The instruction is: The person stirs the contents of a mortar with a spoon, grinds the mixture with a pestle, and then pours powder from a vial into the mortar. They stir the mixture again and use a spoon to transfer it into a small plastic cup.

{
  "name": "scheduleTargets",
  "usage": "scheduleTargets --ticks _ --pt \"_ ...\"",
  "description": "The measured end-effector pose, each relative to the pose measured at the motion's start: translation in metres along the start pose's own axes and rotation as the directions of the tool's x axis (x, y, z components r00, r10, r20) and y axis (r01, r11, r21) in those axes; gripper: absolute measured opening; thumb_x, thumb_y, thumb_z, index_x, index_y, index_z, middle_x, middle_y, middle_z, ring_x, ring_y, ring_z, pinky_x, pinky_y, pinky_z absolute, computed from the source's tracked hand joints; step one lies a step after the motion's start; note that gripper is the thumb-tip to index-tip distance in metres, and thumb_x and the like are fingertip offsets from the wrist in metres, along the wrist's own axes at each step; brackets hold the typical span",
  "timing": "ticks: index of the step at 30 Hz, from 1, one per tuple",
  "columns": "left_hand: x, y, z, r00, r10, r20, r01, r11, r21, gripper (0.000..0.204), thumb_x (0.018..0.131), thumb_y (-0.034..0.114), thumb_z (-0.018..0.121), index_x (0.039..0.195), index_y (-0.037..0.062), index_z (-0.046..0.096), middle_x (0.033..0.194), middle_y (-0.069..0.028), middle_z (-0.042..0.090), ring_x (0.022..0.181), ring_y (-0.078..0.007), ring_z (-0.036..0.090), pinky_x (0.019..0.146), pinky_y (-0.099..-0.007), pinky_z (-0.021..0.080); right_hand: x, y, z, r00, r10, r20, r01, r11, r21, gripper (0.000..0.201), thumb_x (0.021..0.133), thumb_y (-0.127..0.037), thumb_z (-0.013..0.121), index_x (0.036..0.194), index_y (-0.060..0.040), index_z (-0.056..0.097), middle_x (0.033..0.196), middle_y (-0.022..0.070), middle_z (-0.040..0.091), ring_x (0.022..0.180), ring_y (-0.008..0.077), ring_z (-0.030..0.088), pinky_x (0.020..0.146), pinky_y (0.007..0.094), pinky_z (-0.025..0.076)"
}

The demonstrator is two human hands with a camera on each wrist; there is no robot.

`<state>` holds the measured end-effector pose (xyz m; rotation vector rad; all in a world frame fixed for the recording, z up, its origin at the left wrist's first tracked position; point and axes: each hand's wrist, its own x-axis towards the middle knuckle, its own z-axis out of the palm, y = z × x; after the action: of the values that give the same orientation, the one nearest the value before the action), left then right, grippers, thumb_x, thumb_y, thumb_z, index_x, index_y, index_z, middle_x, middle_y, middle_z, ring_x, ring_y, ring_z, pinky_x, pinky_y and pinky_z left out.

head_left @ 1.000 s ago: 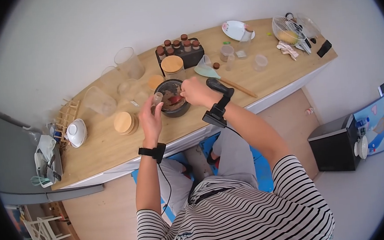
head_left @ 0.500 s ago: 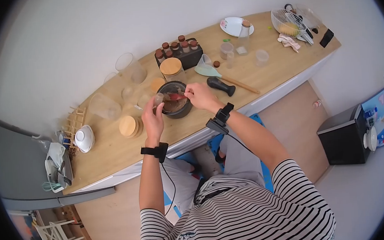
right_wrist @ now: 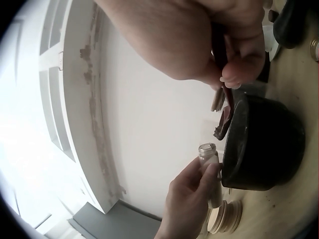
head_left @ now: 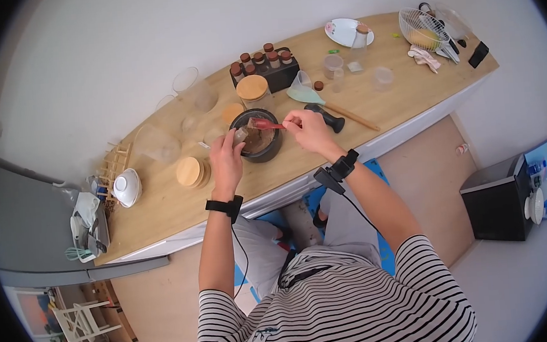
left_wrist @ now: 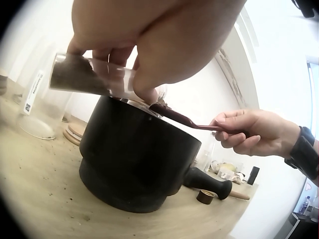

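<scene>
My left hand [head_left: 227, 165] grips a small glass bottle [left_wrist: 82, 74] tilted nearly flat over the rim of a black mortar [left_wrist: 134, 154]. Brown powder lies toward the bottle's base, and its mouth points at the spoon. My right hand [head_left: 309, 131] pinches the handle of a dark red spoon [head_left: 268, 125]. Brown powder clings to the spoon's tip, which is close to the bottle's mouth in the left wrist view. More brown powder [head_left: 258, 143] coats the inside of the mortar. A black pestle [head_left: 332, 120] lies on the table beside my right hand.
Behind the mortar stand a wooden-lidded jar [head_left: 253, 88] and a black rack [head_left: 279, 75] of brown-capped bottles. Wooden lids [head_left: 190, 172] are stacked to the left. A pale green spatula [head_left: 306, 95], a funnel [head_left: 302, 79] and a brown cap [head_left: 318, 86] lie to the right.
My right hand has drawn the spoon up from inside the mortar toward its rim. The bottle in my left hand now leans over toward the spoon. The head view has shifted slightly.
</scene>
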<state>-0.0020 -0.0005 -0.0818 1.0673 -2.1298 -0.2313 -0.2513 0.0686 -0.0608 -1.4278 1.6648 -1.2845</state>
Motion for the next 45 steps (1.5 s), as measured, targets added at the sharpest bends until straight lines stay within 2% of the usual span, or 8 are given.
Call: scheduleTargets --ticks 1,4,15,24,27,30,36,45 --pt "0.000 0.000 0.000 1.000 -0.006 0.009 0.006 1.000 0.005 0.038 0.088 0.008 0.076 0.125 0.0026 0.068 0.106 -0.0200 0.069 0.100 -0.0400 0.063 0.087 -0.0486 0.051 -0.001 -0.001 -0.001 0.999 -0.034 -0.015 0.034 0.999 -0.003 0.012 0.096 -0.013 0.069 0.095 -0.0015 0.072 0.071 0.0086 0.068 0.053 0.0165 0.062 0.053 0.0329 0.048" --pt "0.002 -0.001 0.001 1.000 -0.021 -0.003 0.021 1.000 -0.003 0.039 0.086 0.010 0.078 0.123 0.0027 0.069 0.106 -0.0194 0.069 0.100 -0.0398 0.064 0.087 -0.0488 0.051 -0.002 -0.005 -0.004 0.995 -0.091 -0.035 0.089 0.995 -0.051 0.012 0.093 -0.012 0.070 0.095 -0.0004 0.072 0.078 0.0160 0.071 0.072 0.0312 0.071 0.066 0.0379 0.053" --pt "0.011 0.003 -0.006 0.999 -0.012 0.040 0.010 0.999 0.049 0.038 0.081 0.013 0.081 0.117 0.0047 0.072 0.101 -0.0163 0.071 0.101 -0.0382 0.064 0.088 -0.0491 0.050 -0.004 -0.021 -0.013 0.997 -0.071 0.004 0.071 0.994 -0.082 0.013 0.094 -0.014 0.070 0.095 -0.0014 0.071 0.076 0.0161 0.070 0.066 0.0289 0.067 0.064 0.0375 0.051" --pt "0.016 0.011 -0.006 0.997 -0.010 0.078 0.003 0.996 0.088 0.038 0.080 0.012 0.081 0.116 0.0050 0.071 0.101 -0.0156 0.071 0.099 -0.0380 0.065 0.087 -0.0489 0.050 -0.004 -0.027 -0.012 0.989 -0.144 0.037 0.148 0.977 -0.154 0.011 0.093 -0.010 0.070 0.094 0.0005 0.069 0.080 0.0173 0.070 0.073 0.0345 0.068 0.068 0.0423 0.052" --pt "0.017 0.012 -0.004 0.997 -0.011 0.078 0.005 0.997 0.075 0.037 0.080 0.011 0.081 0.115 0.0041 0.071 0.100 -0.0165 0.070 0.098 -0.0386 0.065 0.085 -0.0489 0.051 -0.001 -0.022 -0.006 0.932 -0.361 0.015 0.354 0.904 -0.240 0.011 0.094 -0.009 0.071 0.093 0.0016 0.067 0.078 0.0147 0.067 0.071 0.0299 0.064 0.066 0.0393 0.049" --pt "0.018 0.010 -0.002 0.998 0.006 0.056 -0.010 0.998 0.059 0.038 0.079 0.010 0.081 0.115 0.0032 0.071 0.098 -0.0175 0.070 0.096 -0.0390 0.065 0.083 -0.0487 0.051 -0.002 -0.028 -0.002 0.904 -0.427 -0.015 0.405 0.868 -0.286 0.010 0.094 -0.008 0.070 0.092 0.0015 0.066 0.082 0.0162 0.065 0.077 0.0360 0.063 0.067 0.0429 0.049" --pt "0.021 0.019 -0.007 0.999 0.005 0.045 -0.009 0.996 0.089 0.037 0.080 0.011 0.082 0.114 0.0013 0.071 0.097 -0.0192 0.070 0.094 -0.0411 0.065 0.082 -0.0484 0.053 -0.013 -0.041 0.004 0.907 -0.421 0.007 0.388 0.829 -0.403 0.009 0.096 -0.008 0.067 0.099 -0.0009 0.063 0.093 0.0181 0.061 0.083 0.0422 0.064 0.070 0.0505 0.050" --pt "0.021 0.027 -0.007 0.999 -0.023 0.032 0.019 0.994 0.107 0.034 0.081 0.014 0.082 0.110 0.0015 0.072 0.095 -0.0196 0.069 0.090 -0.0421 0.065 0.080 -0.0494 0.052 -0.032 -0.042 0.026 0.858 -0.509 0.067 0.451 0.684 -0.573 0.010 0.095 -0.006 0.065 0.102 -0.0017 0.060 0.097 0.0180 0.057 0.083 0.0414 0.065 0.066 0.0494 0.054"
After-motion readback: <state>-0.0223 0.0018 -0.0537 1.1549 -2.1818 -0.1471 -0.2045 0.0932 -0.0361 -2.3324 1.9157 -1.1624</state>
